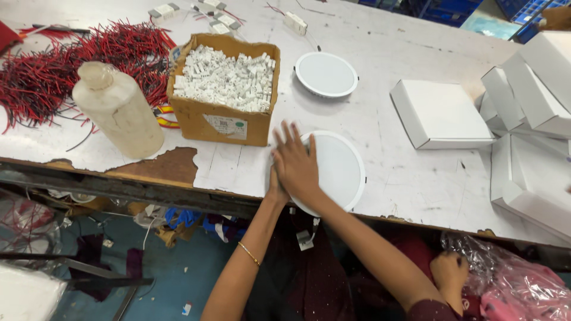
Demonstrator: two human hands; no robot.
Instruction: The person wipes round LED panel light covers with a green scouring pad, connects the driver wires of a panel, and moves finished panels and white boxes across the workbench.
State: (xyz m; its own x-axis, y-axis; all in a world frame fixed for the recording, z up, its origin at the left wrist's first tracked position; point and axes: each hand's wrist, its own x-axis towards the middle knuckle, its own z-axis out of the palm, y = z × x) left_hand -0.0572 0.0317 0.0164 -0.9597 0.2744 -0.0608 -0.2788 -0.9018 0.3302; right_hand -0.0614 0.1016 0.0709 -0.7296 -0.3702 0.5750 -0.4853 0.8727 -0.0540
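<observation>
While my right hand (295,163) pressed flat, fingers spread, on the round panel light (333,171) | left hand (276,189) hidden beneath, grip untold | white boxes (441,114) unfilled.

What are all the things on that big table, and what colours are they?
Round light panel: one, white, at the near table edge under the hands.
Second round light panel: one, white, farther back.
Cardboard box: one, brown, full of small white connectors.
Plastic bottle: one, cloudy white, left of the cardboard box.
Wires: a heap, red and black, far left.
Flat boxes: several, white, on the right.
Small driver units: a few, white, at the far edge.
Table: one, white, worn brown at the near edge.
Plastic bag: pink and clear, below the table on the right.
Right hand: flat on the near light panel.
Left hand: mostly hidden beneath the right hand.
</observation>
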